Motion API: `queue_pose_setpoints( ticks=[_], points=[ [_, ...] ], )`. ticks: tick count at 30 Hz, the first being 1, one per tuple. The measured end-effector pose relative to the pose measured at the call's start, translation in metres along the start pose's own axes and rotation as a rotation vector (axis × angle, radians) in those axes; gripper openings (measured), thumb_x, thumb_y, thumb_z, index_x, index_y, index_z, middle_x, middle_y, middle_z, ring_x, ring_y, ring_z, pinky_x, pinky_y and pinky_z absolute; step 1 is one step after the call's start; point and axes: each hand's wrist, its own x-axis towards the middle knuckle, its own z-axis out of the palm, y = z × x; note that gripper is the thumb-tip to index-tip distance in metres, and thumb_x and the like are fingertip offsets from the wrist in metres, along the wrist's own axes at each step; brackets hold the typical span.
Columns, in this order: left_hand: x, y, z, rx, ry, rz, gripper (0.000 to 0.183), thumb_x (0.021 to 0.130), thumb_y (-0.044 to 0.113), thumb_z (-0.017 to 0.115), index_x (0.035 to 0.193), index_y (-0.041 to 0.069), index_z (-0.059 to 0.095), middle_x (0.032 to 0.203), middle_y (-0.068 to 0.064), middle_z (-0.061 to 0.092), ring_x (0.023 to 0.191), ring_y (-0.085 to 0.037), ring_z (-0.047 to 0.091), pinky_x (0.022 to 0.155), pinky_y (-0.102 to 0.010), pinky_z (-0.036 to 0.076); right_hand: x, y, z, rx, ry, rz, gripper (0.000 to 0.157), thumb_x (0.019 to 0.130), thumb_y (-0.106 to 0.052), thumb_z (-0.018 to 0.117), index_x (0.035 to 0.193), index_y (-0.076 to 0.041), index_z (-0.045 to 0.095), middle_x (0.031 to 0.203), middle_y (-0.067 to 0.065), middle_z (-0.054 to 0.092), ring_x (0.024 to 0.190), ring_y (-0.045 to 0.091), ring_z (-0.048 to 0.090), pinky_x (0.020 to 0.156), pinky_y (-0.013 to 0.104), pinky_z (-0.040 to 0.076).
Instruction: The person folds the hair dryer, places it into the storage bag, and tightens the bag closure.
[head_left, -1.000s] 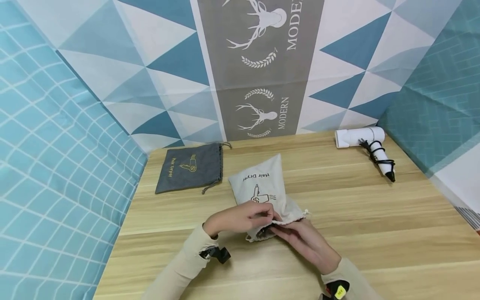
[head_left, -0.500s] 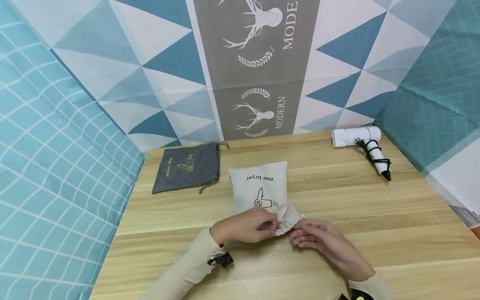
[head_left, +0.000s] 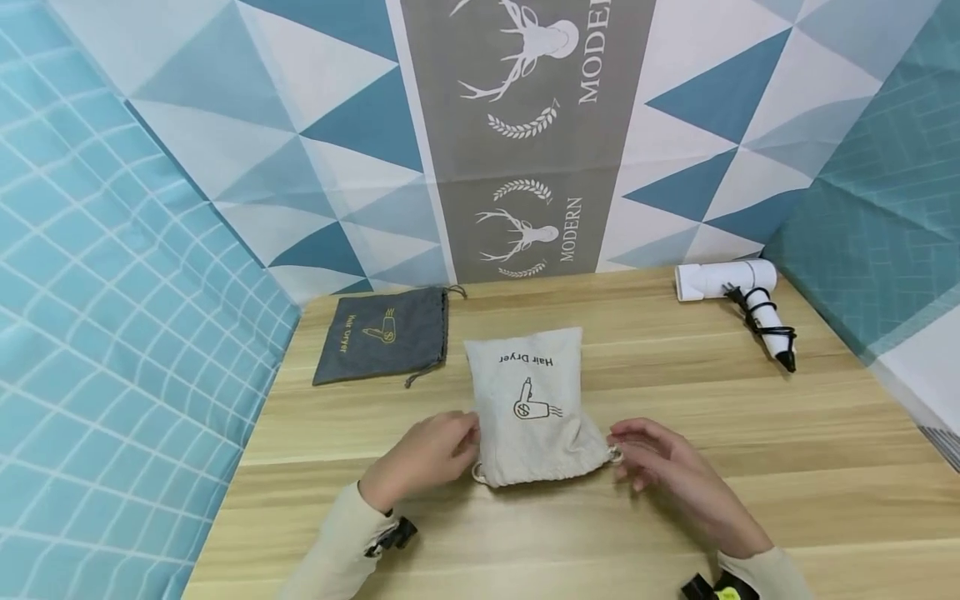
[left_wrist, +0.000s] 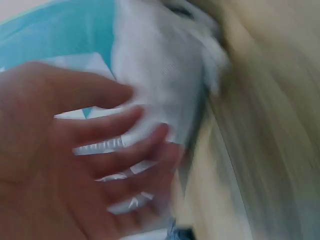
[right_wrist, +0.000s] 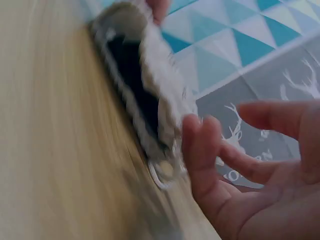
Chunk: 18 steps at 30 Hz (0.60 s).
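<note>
A cream drawstring bag, printed with "Hair Dryer" and a dryer outline, lies on the wooden table with its mouth toward me. In the right wrist view the mouth of the bag gapes, and its inside looks dark. My left hand is at the bag's left edge; the left wrist view shows its fingers spread and fairly straight, holding nothing. Beside the right corner, close to the small cord loop, is my right hand, its fingers loosely bent with nothing between them.
A dark grey drawstring bag with yellow print lies flat at the back left. At the back right rests a white hair dryer, its black cord wound round the handle. Patterned cloth walls enclose the table.
Both hands have come away from the bag's mouth, the left to the left edge and the right to the right corner. The cream bag now lies flatter, its mouth edge uncovered.
</note>
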Motion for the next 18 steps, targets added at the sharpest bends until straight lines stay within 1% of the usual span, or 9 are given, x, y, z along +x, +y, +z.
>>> queue_pose_setpoints(
  ticks=[1, 2, 3, 5, 7, 10, 13, 15, 18],
  points=[
    [-0.004, -0.003, 0.002, 0.050, -0.025, -0.026, 0.008, 0.083, 0.023, 0.058, 0.082, 0.019, 0.051, 0.066, 0.009, 0.045, 0.057, -0.005, 0.042, 0.048, -0.021, 0.036, 0.004, -0.002, 0.000, -0.021, -0.024, -0.006, 0.046, 0.092, -0.020, 0.050, 0.128, 0.002, 0.036, 0.123, 0.024, 0.045, 0.091, 0.040, 0.056, 0.070, 0.043, 0.050],
    [-0.008, -0.005, 0.005, 0.074, -0.059, -0.047, 0.012, 0.083, 0.026, 0.059, 0.083, 0.018, 0.050, 0.065, 0.008, 0.045, 0.055, -0.005, 0.041, 0.047, -0.022, 0.035, 0.008, -0.004, 0.001, -0.022, -0.047, 0.006, 0.046, 0.092, -0.021, 0.051, 0.129, 0.001, 0.036, 0.124, 0.023, 0.045, 0.092, 0.040, 0.056, 0.071, 0.044, 0.050],
    [-0.010, -0.006, 0.008, 0.076, -0.091, -0.063, 0.016, 0.082, 0.030, 0.061, 0.086, 0.018, 0.050, 0.065, 0.008, 0.046, 0.054, -0.006, 0.041, 0.047, -0.022, 0.034, 0.013, -0.006, 0.001, -0.018, -0.082, -0.001, 0.045, 0.092, -0.020, 0.049, 0.129, 0.002, 0.035, 0.124, 0.024, 0.044, 0.092, 0.041, 0.056, 0.072, 0.044, 0.050],
    [-0.013, -0.007, 0.014, 0.045, -0.131, -0.071, 0.026, 0.081, 0.037, 0.062, 0.090, 0.017, 0.049, 0.065, 0.006, 0.047, 0.053, -0.006, 0.040, 0.047, -0.022, 0.034, 0.021, -0.008, 0.001, 0.020, -0.143, -0.006, 0.044, 0.093, -0.018, 0.047, 0.129, 0.004, 0.035, 0.124, 0.027, 0.043, 0.093, 0.040, 0.055, 0.075, 0.044, 0.049],
    [-0.013, -0.006, 0.020, 0.009, -0.145, -0.066, 0.031, 0.080, 0.041, 0.063, 0.091, 0.017, 0.048, 0.064, 0.006, 0.047, 0.052, -0.005, 0.040, 0.046, -0.022, 0.033, 0.028, -0.007, 0.001, 0.066, -0.178, 0.010, 0.042, 0.094, -0.018, 0.045, 0.128, 0.005, 0.036, 0.123, 0.027, 0.045, 0.093, 0.037, 0.057, 0.077, 0.042, 0.048],
    [-0.011, -0.005, 0.027, 0.014, -0.161, -0.036, 0.028, 0.082, 0.040, 0.061, 0.089, 0.017, 0.046, 0.061, 0.009, 0.042, 0.049, -0.004, 0.036, 0.044, -0.021, 0.031, 0.031, -0.003, -0.002, 0.075, -0.177, 0.020, 0.040, 0.094, -0.019, 0.046, 0.122, 0.008, 0.040, 0.112, 0.028, 0.049, 0.084, 0.029, 0.058, 0.072, 0.040, 0.049],
    [-0.009, -0.008, 0.030, 0.021, -0.171, 0.001, 0.017, 0.087, 0.031, 0.055, 0.083, 0.018, 0.046, 0.058, 0.010, 0.036, 0.047, -0.004, 0.032, 0.043, -0.020, 0.027, 0.029, 0.003, -0.010, 0.063, -0.156, 0.033, 0.039, 0.094, -0.020, 0.047, 0.117, 0.011, 0.042, 0.101, 0.028, 0.052, 0.075, 0.023, 0.058, 0.065, 0.038, 0.050],
    [-0.008, -0.011, 0.029, -0.002, -0.176, 0.012, 0.013, 0.090, 0.026, 0.051, 0.080, 0.019, 0.047, 0.057, 0.009, 0.035, 0.045, -0.004, 0.030, 0.043, -0.019, 0.026, 0.029, 0.006, -0.015, 0.041, -0.145, 0.044, 0.039, 0.093, -0.021, 0.047, 0.115, 0.011, 0.043, 0.097, 0.026, 0.053, 0.072, 0.021, 0.058, 0.062, 0.037, 0.050],
    [-0.009, -0.017, 0.026, -0.045, -0.187, 0.019, 0.016, 0.092, 0.020, 0.048, 0.077, 0.019, 0.047, 0.056, 0.008, 0.035, 0.044, -0.004, 0.029, 0.044, -0.019, 0.026, 0.030, 0.009, -0.019, -0.024, -0.124, 0.063, 0.040, 0.093, -0.023, 0.049, 0.116, 0.009, 0.043, 0.096, 0.024, 0.055, 0.069, 0.023, 0.060, 0.059, 0.039, 0.051]
  ],
)
